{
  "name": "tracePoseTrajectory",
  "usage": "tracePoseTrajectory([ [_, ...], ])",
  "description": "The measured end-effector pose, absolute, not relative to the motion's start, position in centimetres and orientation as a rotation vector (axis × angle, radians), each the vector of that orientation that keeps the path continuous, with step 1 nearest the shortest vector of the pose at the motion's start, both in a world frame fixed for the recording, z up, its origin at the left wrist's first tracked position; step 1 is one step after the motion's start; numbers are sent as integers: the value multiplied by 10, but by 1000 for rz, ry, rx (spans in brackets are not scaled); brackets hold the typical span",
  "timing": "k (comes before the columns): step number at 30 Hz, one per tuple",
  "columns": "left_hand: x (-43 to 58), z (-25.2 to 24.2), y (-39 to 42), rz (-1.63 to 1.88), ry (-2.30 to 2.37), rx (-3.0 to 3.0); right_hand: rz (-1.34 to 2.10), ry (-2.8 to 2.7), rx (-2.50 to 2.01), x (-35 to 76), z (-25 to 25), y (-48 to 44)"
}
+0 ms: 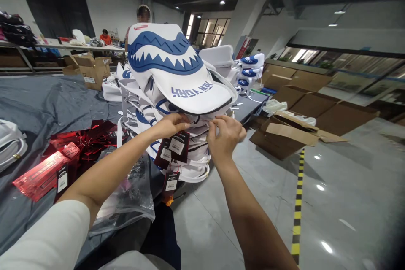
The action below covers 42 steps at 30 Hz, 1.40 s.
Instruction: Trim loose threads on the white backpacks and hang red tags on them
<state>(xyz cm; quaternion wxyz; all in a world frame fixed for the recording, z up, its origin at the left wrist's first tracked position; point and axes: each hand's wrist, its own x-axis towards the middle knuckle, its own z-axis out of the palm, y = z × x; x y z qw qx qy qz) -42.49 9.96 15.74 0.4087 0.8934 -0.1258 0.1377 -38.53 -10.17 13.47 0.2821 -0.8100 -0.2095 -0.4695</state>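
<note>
A tall stack of white bags (193,173) stands at the table's edge in front of me. The top white bag (190,103) has a blue shark-mouth print and NEW YORK lettering on its flap. Just under that flap my left hand (172,126) is closed, its thumb and fingers pinched at the bag's edge. My right hand (224,137), also closed with curled fingers, pinches at the same level on the right. What either set of fingertips grips is too small to make out. Below my left hand hang dark tags (177,146) with white barcode labels.
Red foil packets (47,173) and a clear plastic bag (129,194) lie on the grey-covered table (28,97) at left. More white bags (249,71) are stacked behind. Open cardboard boxes (284,135) stand on the floor at right, near black-and-yellow tape (298,206). A person (106,38) is in the background.
</note>
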Motion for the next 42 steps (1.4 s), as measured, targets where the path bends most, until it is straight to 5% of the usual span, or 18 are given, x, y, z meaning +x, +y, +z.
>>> tracePoseTrajectory([
  [5, -439, 143, 116, 183, -522, 1822, -1090, -606, -1872, -388, 132, -100],
  [14, -428, 109, 91, 871, -217, 1659, -804, -942, -1687, -385, 135, -87],
  [25, -445, 127, 86, 1380, -549, 2332, -680, -1280, -1889, -377, 148, -102],
  [34, -419, 130, 80, 616, -462, 1654, 94, -743, -1500, -372, 153, -97],
  [42, -431, 128, 84, 747, -516, 2121, -258, -1141, -1961, -379, 169, -107],
])
